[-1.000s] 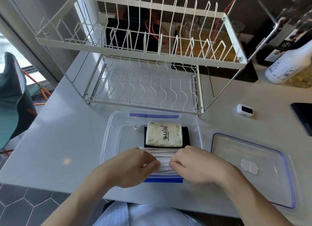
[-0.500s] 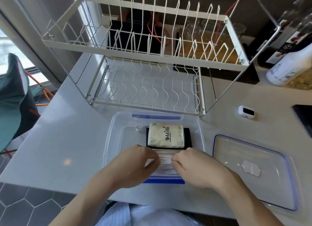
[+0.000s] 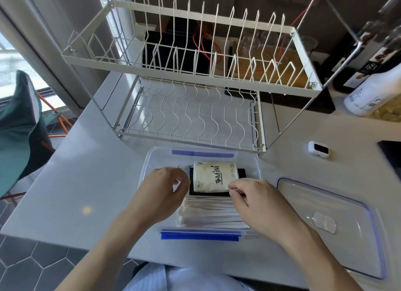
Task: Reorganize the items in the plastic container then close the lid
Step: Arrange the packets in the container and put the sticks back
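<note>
The clear plastic container (image 3: 149, 160) with blue clips sits on the counter right in front of me. A cream tissue pack (image 3: 213, 175) marked MINI lies in it on a flat black item (image 3: 242, 173). A stack of white flat packets (image 3: 208, 214) fills the near half. My left hand (image 3: 166, 192) hovers over the container's left side with loosely curled fingers that hold nothing. My right hand (image 3: 256, 204) has its curled fingertips at the stack's far edge, beside the tissue pack's near right corner. The clear blue-rimmed lid (image 3: 351, 243) lies flat to the right.
A white two-tier wire dish rack (image 3: 195, 117) stands just behind the container. A small white device (image 3: 318, 150) and a white bottle (image 3: 373, 95) are at the right. A teal chair (image 3: 19, 128) stands left of the counter. The counter's front edge is close to me.
Both hands have lifted off the stack of white packets and moved away from me toward the tissue pack, spreading apart. The stack now lies uncovered in the near half.
</note>
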